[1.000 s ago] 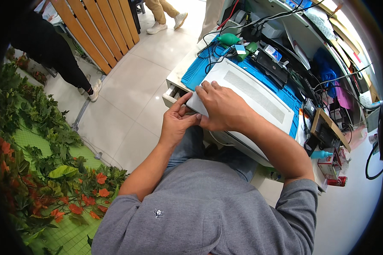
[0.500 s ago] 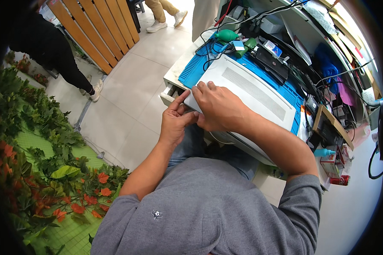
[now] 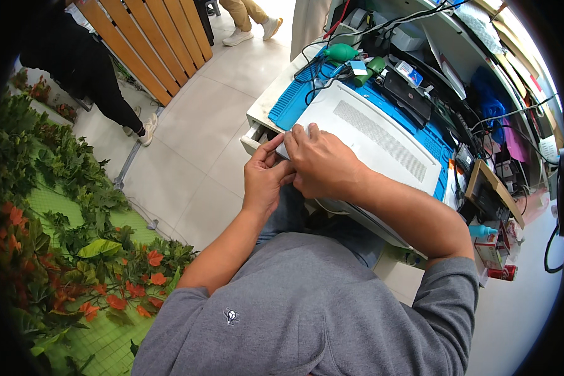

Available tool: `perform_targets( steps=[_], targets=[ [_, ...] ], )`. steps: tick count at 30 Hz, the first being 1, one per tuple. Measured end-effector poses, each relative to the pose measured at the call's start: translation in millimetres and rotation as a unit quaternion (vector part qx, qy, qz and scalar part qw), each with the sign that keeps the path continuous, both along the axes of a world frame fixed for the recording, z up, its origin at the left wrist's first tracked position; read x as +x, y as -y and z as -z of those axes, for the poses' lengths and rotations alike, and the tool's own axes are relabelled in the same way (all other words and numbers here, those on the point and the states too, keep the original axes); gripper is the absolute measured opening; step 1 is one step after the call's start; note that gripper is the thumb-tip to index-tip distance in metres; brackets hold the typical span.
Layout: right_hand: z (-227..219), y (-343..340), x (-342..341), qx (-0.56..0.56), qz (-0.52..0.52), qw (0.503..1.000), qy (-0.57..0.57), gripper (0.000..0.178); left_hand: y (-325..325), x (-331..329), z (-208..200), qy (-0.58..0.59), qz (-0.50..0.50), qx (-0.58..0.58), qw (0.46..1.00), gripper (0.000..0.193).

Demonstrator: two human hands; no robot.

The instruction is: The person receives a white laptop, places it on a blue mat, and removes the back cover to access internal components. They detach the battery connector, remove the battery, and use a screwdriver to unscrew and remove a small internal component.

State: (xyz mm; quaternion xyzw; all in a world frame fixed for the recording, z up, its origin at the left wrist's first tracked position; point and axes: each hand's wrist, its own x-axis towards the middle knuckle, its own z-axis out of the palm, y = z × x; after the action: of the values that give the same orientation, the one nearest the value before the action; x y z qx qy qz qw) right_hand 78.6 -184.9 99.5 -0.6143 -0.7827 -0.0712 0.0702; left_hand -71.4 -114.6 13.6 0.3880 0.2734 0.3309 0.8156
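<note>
A flat, pale silver panel [image 3: 379, 139] with a long perforated strip lies on a blue work mat [image 3: 288, 109]; it looks like a laptop's underside. At its near left corner both hands meet. My left hand [image 3: 263, 183] is closed there, thumb and forefinger pinching at the corner's edge. My right hand [image 3: 324, 161] is closed over the same corner, fingers bent on the top face and thumb tucked by the edge. Whatever lies between the fingertips is hidden.
Beyond the panel sit a green rubber bulb [image 3: 341, 52], a green bottle [image 3: 371, 70], a black device [image 3: 406, 94] and tangled cables. An open drawer [image 3: 254, 139] juts out left of my hands. A light blue bottle [image 3: 482, 231] stands right. Another person's leg [image 3: 109, 94] shows at far left.
The whole view has shifted slightly, moving the bench a little right and down. Both hands stay at the panel's corner, with only small finger movement.
</note>
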Motion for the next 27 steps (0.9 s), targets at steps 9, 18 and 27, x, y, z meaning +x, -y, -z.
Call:
perform_targets(
  steps=[9,18,27],
  targets=[
    [16.6,-0.3,-7.7,0.071,-0.035,0.991,0.107,0.059,1.3,6.0,-7.7,-0.038,-0.039,0.0,0.999,0.046],
    [-10.6,-11.8,-6.8,-0.121,0.064,0.991,-0.009,0.064,-11.8,-3.5,2.6,-0.008,0.0,0.018,1.0,0.045],
    [12.2,-6.3,-5.9,0.0,0.053,0.997,-0.05,0.06,-38.3,-15.7,14.4,-0.011,0.041,0.025,0.999,0.035]
  ],
)
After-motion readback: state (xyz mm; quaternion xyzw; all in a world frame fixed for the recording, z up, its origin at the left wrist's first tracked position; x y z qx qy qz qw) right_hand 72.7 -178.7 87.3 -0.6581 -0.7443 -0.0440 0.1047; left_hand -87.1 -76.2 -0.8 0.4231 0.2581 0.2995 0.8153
